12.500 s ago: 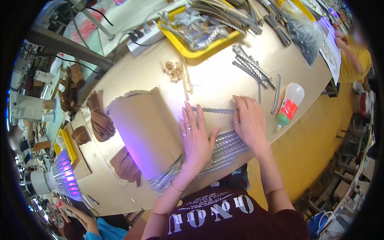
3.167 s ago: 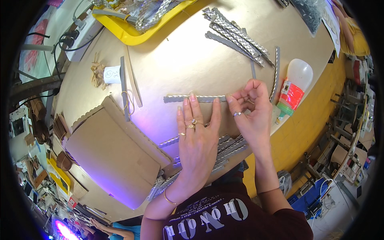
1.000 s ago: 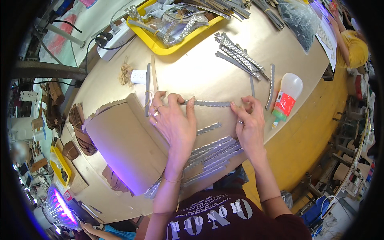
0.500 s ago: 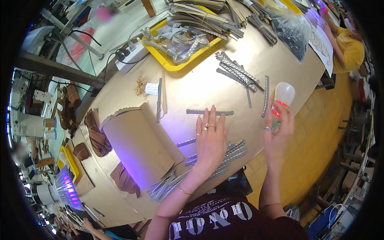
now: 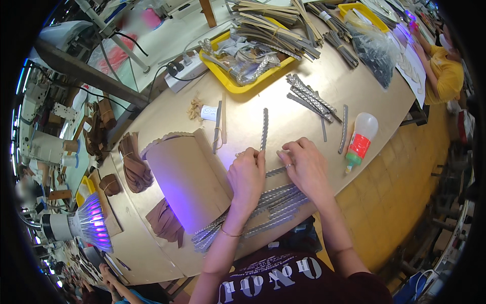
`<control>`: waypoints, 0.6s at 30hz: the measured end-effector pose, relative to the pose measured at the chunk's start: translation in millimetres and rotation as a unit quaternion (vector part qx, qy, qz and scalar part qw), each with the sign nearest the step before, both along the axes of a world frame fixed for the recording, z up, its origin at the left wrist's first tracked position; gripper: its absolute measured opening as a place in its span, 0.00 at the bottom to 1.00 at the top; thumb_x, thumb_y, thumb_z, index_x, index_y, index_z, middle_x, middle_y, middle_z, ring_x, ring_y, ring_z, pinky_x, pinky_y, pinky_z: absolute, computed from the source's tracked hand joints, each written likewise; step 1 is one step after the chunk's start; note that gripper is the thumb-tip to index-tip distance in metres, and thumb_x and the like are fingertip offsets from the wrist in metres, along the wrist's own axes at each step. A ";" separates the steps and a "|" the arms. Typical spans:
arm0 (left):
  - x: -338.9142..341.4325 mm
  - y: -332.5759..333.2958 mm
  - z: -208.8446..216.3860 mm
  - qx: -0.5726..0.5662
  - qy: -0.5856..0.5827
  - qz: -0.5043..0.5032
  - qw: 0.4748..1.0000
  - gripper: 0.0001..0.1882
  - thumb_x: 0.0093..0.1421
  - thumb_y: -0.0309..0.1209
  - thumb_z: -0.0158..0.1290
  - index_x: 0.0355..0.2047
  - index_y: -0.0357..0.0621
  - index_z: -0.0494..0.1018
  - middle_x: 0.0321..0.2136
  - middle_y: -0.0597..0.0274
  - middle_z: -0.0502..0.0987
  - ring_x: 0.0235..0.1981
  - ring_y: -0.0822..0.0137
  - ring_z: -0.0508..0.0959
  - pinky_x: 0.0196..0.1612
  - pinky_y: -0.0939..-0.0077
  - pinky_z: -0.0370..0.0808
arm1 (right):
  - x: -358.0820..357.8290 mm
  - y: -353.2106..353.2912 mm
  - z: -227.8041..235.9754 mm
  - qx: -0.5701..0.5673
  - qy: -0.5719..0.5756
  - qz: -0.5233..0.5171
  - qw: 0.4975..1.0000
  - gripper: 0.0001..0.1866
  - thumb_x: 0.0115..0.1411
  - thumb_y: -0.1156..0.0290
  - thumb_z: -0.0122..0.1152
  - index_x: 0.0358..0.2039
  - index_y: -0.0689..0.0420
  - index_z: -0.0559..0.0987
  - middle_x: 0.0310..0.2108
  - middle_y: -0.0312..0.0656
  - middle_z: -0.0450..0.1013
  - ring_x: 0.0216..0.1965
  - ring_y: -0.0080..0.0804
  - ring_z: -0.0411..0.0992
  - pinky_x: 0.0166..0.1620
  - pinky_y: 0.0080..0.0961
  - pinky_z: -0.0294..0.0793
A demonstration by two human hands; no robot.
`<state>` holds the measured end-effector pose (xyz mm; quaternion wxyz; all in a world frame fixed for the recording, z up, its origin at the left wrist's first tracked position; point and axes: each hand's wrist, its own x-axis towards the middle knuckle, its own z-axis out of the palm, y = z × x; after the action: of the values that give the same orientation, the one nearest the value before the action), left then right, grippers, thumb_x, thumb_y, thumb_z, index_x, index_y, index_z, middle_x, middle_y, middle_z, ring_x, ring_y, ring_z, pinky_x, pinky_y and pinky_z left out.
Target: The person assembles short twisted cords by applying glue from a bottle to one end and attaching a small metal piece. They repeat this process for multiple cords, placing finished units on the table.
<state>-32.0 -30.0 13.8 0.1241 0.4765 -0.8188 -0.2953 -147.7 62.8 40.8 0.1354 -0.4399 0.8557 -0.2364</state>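
A slim grey strip with silver braided edging points away from your left hand, pinched mid-surface. Your right hand curls beside it, its grip unclear. Similar grey-silver strips lie nearer; a silver braided bundle, far right, lies untouched.

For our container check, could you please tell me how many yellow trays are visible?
3: a filled tray at top centre, a second tray at upper right, and a third tray, partly hidden, at left. More may be hidden.
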 end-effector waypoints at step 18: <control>-2.3 16.7 -11.5 0.006 0.001 -0.268 0.963 0.26 0.66 0.28 0.46 0.64 0.38 0.59 0.67 0.41 0.52 0.68 0.40 0.51 0.69 0.49 0.51 | -46.4 -2.4 -23.0 -0.066 0.024 0.114 0.991 0.11 0.53 0.73 0.67 0.37 0.56 0.79 0.38 0.42 0.70 0.42 0.42 0.70 0.46 0.35 0.71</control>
<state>-34.3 -13.3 2.4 0.0385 0.2400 -0.9148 -0.3227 -194.1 60.4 17.7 0.1111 -0.5485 0.7852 -0.2649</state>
